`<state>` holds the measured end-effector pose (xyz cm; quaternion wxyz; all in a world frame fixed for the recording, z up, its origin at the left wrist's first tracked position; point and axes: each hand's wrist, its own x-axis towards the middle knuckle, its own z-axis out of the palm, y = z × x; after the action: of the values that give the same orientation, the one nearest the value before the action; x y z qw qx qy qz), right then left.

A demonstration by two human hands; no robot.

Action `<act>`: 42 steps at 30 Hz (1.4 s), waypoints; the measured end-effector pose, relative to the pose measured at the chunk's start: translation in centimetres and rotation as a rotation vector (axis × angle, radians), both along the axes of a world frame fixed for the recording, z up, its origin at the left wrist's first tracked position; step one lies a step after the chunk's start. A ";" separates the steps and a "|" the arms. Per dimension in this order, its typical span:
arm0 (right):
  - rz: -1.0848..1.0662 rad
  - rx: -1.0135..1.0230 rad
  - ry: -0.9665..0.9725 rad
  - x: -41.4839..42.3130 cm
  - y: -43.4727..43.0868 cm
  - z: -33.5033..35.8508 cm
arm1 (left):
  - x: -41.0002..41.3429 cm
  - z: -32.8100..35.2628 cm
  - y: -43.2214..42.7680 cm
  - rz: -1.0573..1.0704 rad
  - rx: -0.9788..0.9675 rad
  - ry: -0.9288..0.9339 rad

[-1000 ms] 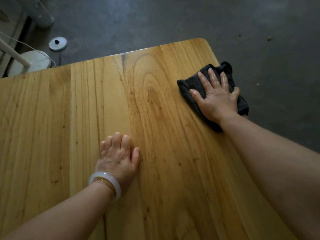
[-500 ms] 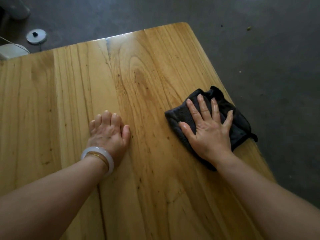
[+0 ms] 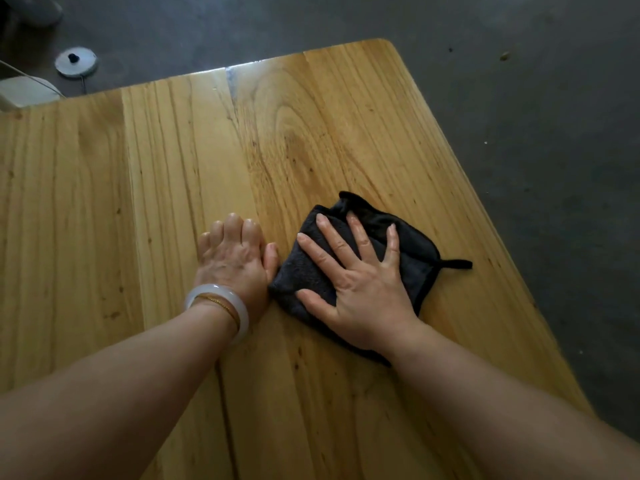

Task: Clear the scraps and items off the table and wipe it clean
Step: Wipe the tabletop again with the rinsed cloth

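Note:
A dark folded cloth (image 3: 412,244) lies on the wooden table (image 3: 311,140), right of the middle. My right hand (image 3: 360,282) presses flat on the cloth with its fingers spread and straight. My left hand (image 3: 235,261) rests on the bare wood just left of the cloth, its fingers bent under at the tips and its thumb beside the cloth's edge. A pale bangle and a thin gold chain sit on my left wrist. A small loop of the cloth sticks out to the right.
The table's right edge (image 3: 512,258) runs diagonally, with its rounded corner at the far right. Beyond it is dark grey floor. A round grey disc (image 3: 76,62) and a white object (image 3: 27,90) lie on the floor past the far edge.
My right hand has slid the cloth from the table's right edge toward me and leftward, until it lies beside my left hand. My left hand has stayed planted on the wood.

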<state>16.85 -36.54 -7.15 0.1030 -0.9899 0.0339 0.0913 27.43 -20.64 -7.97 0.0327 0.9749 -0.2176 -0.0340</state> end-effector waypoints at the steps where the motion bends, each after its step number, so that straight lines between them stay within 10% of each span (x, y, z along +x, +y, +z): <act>1: 0.018 -0.004 0.005 0.8 -0.3 0.0 | 0.0 0.0 0.0 0.001 0.000 0.005; 19: -0.278 -0.055 -0.008 12.4 -1.2 -0.6 | -0.2 0.2 0.1 0.011 0.014 0.056; 31: -0.272 -0.041 0.004 1.9 3.4 -0.1 | 1.0 1.5 1.6 0.009 -0.329 0.188; 42: -0.056 -0.003 -0.025 -9.3 8.5 0.0 | -11.9 1.4 11.0 0.161 -0.179 0.025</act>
<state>7.52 -27.99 -7.14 0.1045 -0.9897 0.0606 0.0761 15.57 -9.61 -6.53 0.1251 0.9819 -0.1403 -0.0237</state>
